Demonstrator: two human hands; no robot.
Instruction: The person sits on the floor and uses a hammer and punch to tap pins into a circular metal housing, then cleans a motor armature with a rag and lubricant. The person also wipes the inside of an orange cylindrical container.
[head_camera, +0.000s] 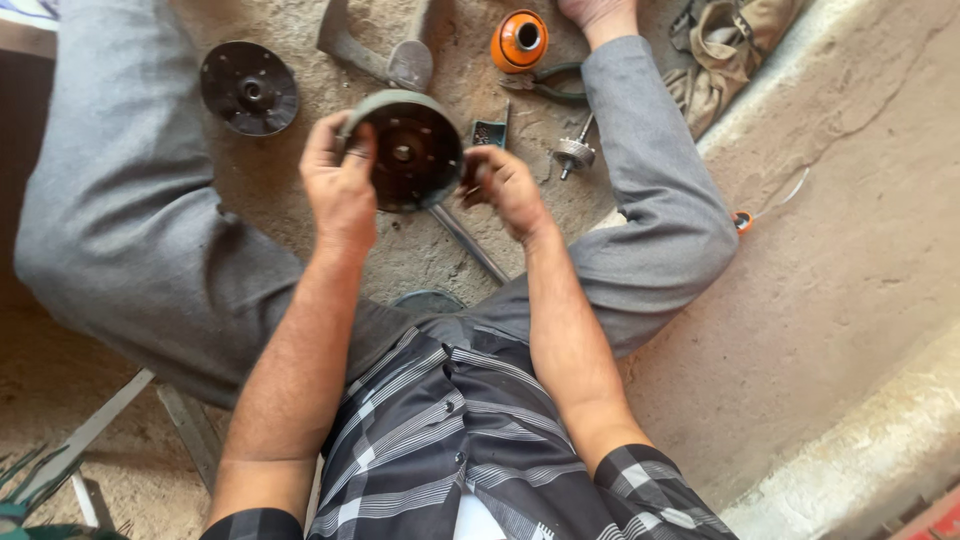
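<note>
My left hand (340, 185) and my right hand (508, 187) hold a dark round metal drum (412, 150) between them, above the sandy ground between my knees. The left hand grips its left rim; the right hand pinches its right edge. The drum's open side faces me, showing a hub with several small holes.
A black round disc (249, 87) lies at upper left. An orange cup-shaped part (519, 41), pliers (550, 88), a small geared shaft (574, 153), a metal rod (468, 243) and a grey tool (385, 55) lie ahead. A cloth bag (725, 50) sits upper right by a concrete ledge (860, 440).
</note>
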